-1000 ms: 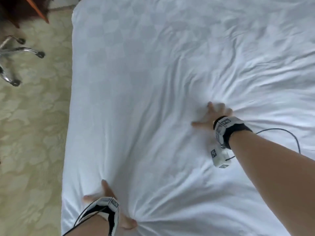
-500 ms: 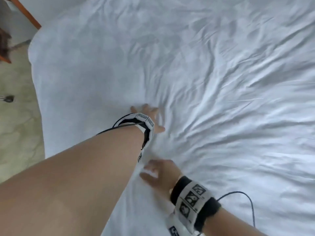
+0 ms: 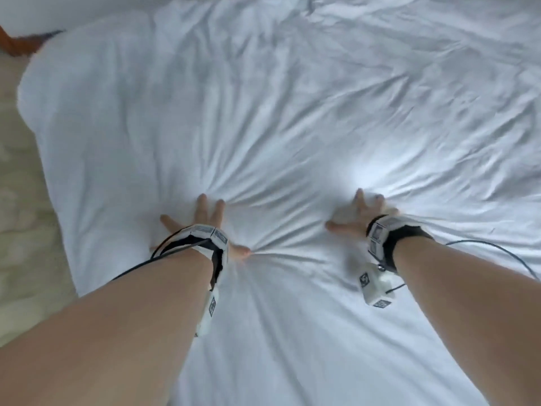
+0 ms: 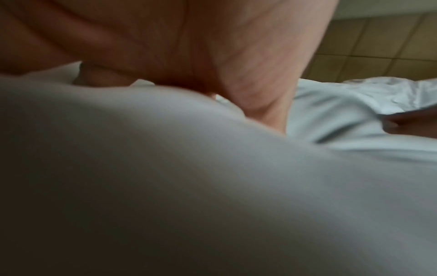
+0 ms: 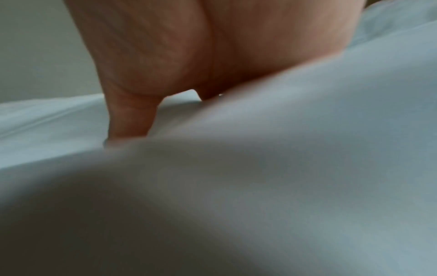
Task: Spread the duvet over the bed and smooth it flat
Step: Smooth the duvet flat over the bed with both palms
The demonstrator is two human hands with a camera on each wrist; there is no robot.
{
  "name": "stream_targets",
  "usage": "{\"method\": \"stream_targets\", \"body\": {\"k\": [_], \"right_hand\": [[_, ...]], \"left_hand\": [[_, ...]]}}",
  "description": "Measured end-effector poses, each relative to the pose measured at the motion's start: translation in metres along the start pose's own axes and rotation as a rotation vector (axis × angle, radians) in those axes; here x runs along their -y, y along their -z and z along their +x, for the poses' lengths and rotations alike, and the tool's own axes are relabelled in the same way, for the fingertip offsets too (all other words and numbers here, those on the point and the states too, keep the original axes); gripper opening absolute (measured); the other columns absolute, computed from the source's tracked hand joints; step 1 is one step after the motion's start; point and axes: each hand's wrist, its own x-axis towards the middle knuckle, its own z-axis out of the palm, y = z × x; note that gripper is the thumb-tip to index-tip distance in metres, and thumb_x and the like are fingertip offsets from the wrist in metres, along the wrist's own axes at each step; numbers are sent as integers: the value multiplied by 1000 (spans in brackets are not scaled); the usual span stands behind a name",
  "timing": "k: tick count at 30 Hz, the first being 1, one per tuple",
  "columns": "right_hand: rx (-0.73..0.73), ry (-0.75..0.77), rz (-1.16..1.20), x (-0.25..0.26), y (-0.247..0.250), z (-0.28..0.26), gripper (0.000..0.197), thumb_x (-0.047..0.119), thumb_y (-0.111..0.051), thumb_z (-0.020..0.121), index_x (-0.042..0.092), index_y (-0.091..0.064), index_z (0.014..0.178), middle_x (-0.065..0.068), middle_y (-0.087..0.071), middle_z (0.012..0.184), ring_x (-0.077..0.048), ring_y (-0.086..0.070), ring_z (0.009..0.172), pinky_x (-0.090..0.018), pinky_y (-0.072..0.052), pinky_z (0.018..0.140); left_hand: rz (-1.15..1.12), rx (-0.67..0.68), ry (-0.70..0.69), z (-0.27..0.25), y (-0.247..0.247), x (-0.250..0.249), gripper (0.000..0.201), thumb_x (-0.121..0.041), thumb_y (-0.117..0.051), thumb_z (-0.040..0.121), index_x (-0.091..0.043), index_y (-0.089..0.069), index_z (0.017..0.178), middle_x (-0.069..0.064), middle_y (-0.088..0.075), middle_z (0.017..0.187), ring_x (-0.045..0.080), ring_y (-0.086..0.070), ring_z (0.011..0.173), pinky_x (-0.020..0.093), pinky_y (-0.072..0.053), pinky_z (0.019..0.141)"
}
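Since half a second ago both hands have parted: the duvet [image 3: 292, 118] lies spread over the bed, directly under the splayed fingers [image 3: 202, 206] of the left hand [image 3: 205, 230] and right hand [image 3: 355, 213]. Its remaining creases fan away ahead of the fingertips, so the next stroke probably runs forward and outward, neither hand being nearer.

Bedroom — bed under a white duvet [image 3: 263, 112], pale patterned floor [image 3: 26, 230] beside it, tan tiled wall [image 4: 378, 46]
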Motion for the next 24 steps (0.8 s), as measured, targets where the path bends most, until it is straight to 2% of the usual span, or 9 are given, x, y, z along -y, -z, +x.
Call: {"method": "stream_targets", "body": {"k": [4,9,15,17,18,20,21,22,24], "right_hand": [[44,98,-33,103,-28,-16,127,80,-61,46,46,15,142,-9,20,156,-42,13,143,-66,-18,109],[110,47,-2,103,-26,-16,126,72,-67,48,51,18,139,-6,31,153,-38,25,141,-64,-12,112],[110,58,62,103,-27,-10,130,66,-70,45,48,17,140,-11,32,152,-40,30,139,-65,-2,108],[117,64,98,102,-27,-10,133,64,-72,41,49,17,139,-10,34,151,-39,35,136,-66,4,109],[117,62,121,102,-23,-10,133,63,-72,40,49,16,139,-9,35,151,-39,36,136,-66,5,108],[134,54,163,106,-17,-11,134,60,-74,42,47,16,140,-11,38,149,-40,39,134,-67,8,107],[142,50,181,108,-16,-11,135,58,-75,43,46,17,140,-13,40,148,-40,41,132,-68,11,106],[157,41,192,111,-14,-9,138,57,-77,43,44,20,140,-16,42,146,-41,44,130,-69,14,105],[192,14,192,119,-13,2,145,57,-79,42,42,27,139,-21,47,141,-41,47,127,-70,18,102]], "left_hand": [[-11,20,16,3,8,3,131,-86,-58,46,-50,28,138,-14,40,150,58,21,136,76,-6,107],[-17,43,84,2,9,-16,140,-78,-70,46,-49,34,136,-10,46,146,65,18,131,74,-24,103],[193,127,85,-1,26,-24,137,-80,-63,54,-38,36,139,5,41,149,63,-1,136,65,-23,111],[345,172,9,-5,48,-21,124,-72,-62,64,-31,20,148,16,23,155,50,-17,141,52,-30,114],[424,190,-50,-3,69,-24,108,-64,-62,71,-27,1,151,19,4,157,40,-29,140,43,-37,110],[543,168,-174,14,115,-40,54,-47,-61,80,-18,-45,123,15,-45,136,27,-55,118,34,-47,92],[590,114,-251,24,136,-55,30,-43,-60,83,-20,-50,99,12,-56,117,24,-61,102,33,-48,86],[622,38,-316,35,154,-75,28,-43,-59,84,-18,-52,96,10,-55,109,24,-61,96,34,-48,83],[582,-93,-432,64,176,-126,55,-49,-59,82,-21,-41,127,10,-39,134,32,-46,120,45,-45,94]]}}
